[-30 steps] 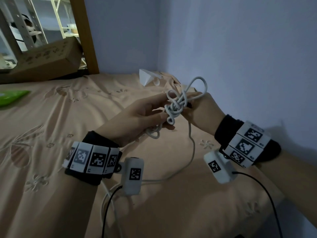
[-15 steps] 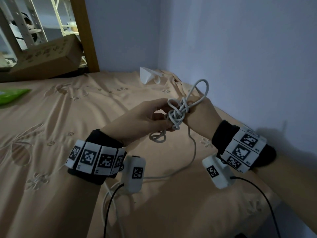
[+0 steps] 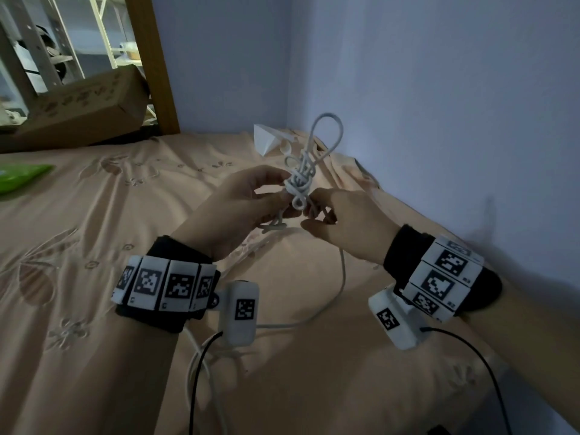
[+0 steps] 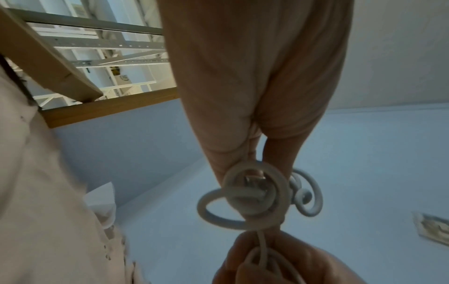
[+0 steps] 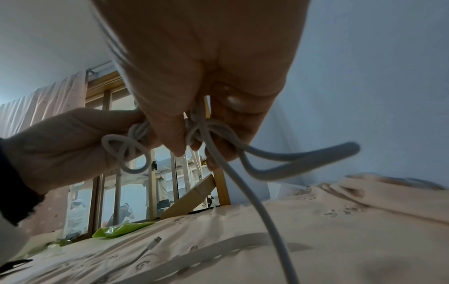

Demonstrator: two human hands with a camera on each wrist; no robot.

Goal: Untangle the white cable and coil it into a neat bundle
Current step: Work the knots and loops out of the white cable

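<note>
A white cable [image 3: 299, 180] is knotted into a tight tangle held in the air above the bed. One long loop [image 3: 326, 136] sticks up from the knot. My left hand [image 3: 251, 199] pinches the knot's left side, seen close in the left wrist view as coiled loops [image 4: 252, 199]. My right hand [image 3: 332, 218] grips the lower right of the tangle [image 5: 201, 132] with curled fingers. A free strand [image 3: 343, 277] hangs down to the bedsheet and runs toward me. The cable's plug end [image 5: 155, 242] lies on the sheet.
A peach embroidered bedsheet [image 3: 94, 230] covers the bed. Blue walls meet in a corner at the back right. A white folded paper [image 3: 266, 139] lies near that corner. A cardboard box [image 3: 78, 111] and wooden post [image 3: 153, 64] stand at the back left; a green bag [image 3: 22, 177] lies at far left.
Both hands have lifted and turned the knot, so the long loop now points straight up instead of to the right. The right hand has shifted lower on the tangle.
</note>
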